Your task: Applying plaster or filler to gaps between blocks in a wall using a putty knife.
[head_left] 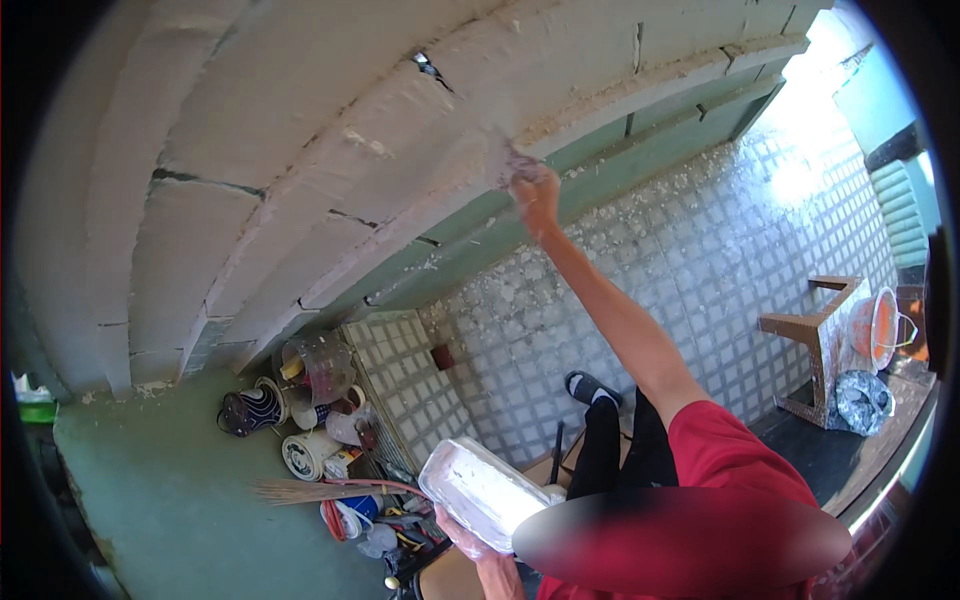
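My right hand (537, 195) is raised at the end of an outstretched arm, closed against the pale block wall (400, 120). Something greyish sticks out past its fingers at the wall, too blurred to name. Around it the wall carries a whitish smeared coat, with open gaps and dark joints between the blocks. Low in front of my body, my left hand (475, 540) grips the edge of a white rectangular tray (480, 490). The tray tilts, and white residue coats its inside.
Tubs, buckets and a clear bin (318, 367) crowd the lower left, near a straw broom (310, 491) and tools. At the right stand a brown stool (825, 340), an orange bucket (875, 328) and a foil-like bag (863, 402). White spots speckle the tiled floor (640, 260).
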Demonstrator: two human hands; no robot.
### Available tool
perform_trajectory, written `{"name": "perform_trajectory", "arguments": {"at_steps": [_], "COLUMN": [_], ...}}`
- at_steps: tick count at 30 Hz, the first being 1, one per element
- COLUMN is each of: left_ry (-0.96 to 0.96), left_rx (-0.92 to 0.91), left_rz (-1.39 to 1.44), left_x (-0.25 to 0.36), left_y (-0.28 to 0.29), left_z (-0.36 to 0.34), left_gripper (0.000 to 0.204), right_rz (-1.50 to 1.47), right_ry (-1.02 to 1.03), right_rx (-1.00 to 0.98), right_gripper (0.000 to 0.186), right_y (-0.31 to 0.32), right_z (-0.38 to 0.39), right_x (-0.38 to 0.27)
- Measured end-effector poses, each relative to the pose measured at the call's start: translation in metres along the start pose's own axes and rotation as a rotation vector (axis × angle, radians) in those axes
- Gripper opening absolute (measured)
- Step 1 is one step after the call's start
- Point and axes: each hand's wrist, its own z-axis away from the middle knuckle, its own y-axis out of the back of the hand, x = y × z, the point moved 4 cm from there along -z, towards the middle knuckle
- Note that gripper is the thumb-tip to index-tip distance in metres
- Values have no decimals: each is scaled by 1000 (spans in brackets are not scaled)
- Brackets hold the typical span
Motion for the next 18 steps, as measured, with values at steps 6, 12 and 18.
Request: {"name": "perform_trajectory", "arguments": {"at_steps": [6,12,18], "left_ry": [-8,-47,-82], "left_rx": [-121,-76,-83], "left_rz": [47,80,-14], "left_x": [15,29,38], "left_y": [-18,-2,5], "left_z": [7,10,6], "left_gripper": [61,61,61], "right_rz": [-684,-738,-482], "right_ry": [-291,-545,-653], "right_rx": [311,544,522], "right_gripper": [21,14,17], "right_y": [17,-69,-91], "right_z": [-49,-60,-51], "right_x": [65,56,-15]}}
